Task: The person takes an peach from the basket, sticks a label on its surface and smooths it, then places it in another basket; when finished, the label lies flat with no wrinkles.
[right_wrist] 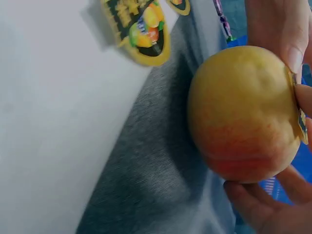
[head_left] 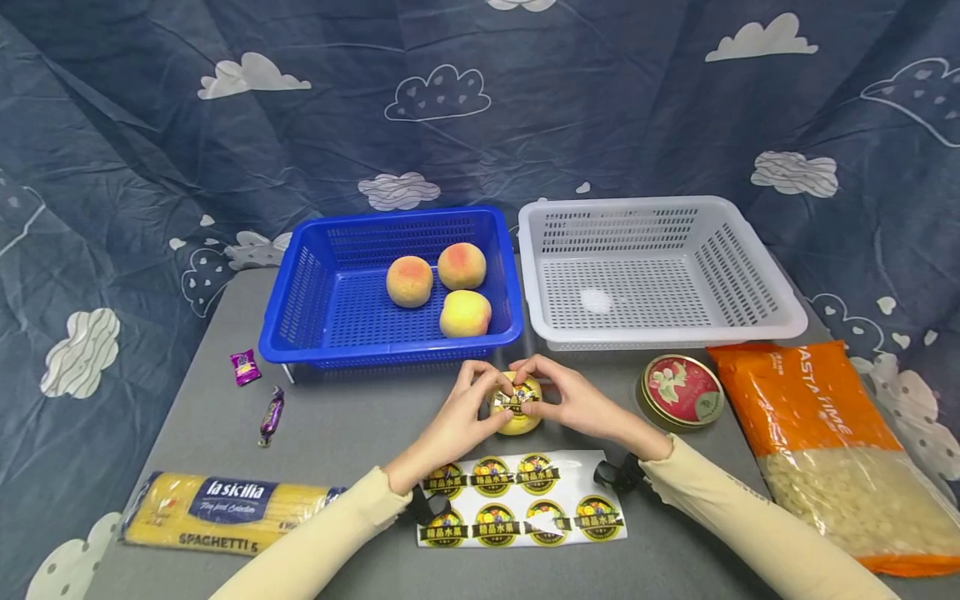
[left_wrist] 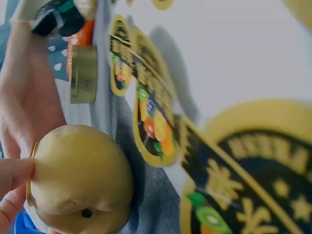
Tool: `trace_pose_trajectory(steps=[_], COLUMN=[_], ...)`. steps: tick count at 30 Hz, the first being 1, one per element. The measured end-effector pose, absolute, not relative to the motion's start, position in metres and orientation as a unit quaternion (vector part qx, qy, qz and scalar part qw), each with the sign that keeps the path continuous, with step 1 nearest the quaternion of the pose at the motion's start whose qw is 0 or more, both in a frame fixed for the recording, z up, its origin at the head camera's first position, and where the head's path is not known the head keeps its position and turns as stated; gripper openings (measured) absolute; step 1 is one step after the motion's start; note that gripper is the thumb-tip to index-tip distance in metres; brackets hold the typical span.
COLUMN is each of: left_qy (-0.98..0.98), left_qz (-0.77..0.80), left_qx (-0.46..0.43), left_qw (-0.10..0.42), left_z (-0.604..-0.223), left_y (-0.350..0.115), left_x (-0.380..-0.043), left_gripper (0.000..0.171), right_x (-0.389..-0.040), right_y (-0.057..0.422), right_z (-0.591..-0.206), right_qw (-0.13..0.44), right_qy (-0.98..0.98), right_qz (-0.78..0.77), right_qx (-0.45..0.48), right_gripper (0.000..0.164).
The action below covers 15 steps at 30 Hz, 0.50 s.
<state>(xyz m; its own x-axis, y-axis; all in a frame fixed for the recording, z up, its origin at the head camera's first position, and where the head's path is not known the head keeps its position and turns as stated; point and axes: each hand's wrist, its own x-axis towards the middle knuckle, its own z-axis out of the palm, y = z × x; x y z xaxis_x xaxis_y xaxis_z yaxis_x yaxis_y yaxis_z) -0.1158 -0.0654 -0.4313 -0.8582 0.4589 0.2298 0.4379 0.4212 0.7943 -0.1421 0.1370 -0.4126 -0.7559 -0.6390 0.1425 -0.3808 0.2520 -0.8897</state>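
A yellow peach (head_left: 517,426) stands on the grey table between both hands, with a round black-and-gold fruit sticker (head_left: 516,401) on its upper side. My left hand (head_left: 467,408) curls its index finger and thumb over the peach's left side, their tips on the sticker. From the other side my right hand (head_left: 573,402) holds the peach, its fingertips also at the sticker. In the right wrist view the peach (right_wrist: 243,117) shows a red blush, and one sticker edge (right_wrist: 302,126) lifts slightly. A white sheet of round stickers (head_left: 517,502) lies just in front of the hands.
Behind stand a blue basket (head_left: 390,352) with three peaches and a white basket (head_left: 675,335). To the right lie a red-lidded round tin (head_left: 681,392) and an orange pasta bag (head_left: 832,417). Spaghetti (head_left: 225,510) and two purple-wrapped candies (head_left: 272,417) are at left.
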Motion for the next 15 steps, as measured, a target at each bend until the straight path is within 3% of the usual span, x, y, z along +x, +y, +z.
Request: trace_pose_trajectory(steps=[6, 12, 15], left_qy=[0.805, 0.787, 0.781], left_qz=[0.552, 0.578, 0.581], left_qx=[0.202, 0.204, 0.223], left_qw=[0.076, 0.066, 0.053], left_z=[-0.433, -0.411, -0.408], left_y=[-0.065, -0.065, -0.067], left_x=[-0.120, -0.116, -0.116], left_gripper=[0.017, 0.012, 0.011], right_x=[-0.135, -0.142, -0.146], right_y=[0.135, 0.137, 0.142], right_z=[-0.405, -0.431, -0.437], right_qw=[0.142, 0.144, 0.171], right_qy=[0.765, 0.757, 0.719], right_qz=[-0.543, -0.558, -0.601], right_qx=[-0.316, -0.308, -0.304], right_gripper=[0.030, 0.036, 0.034])
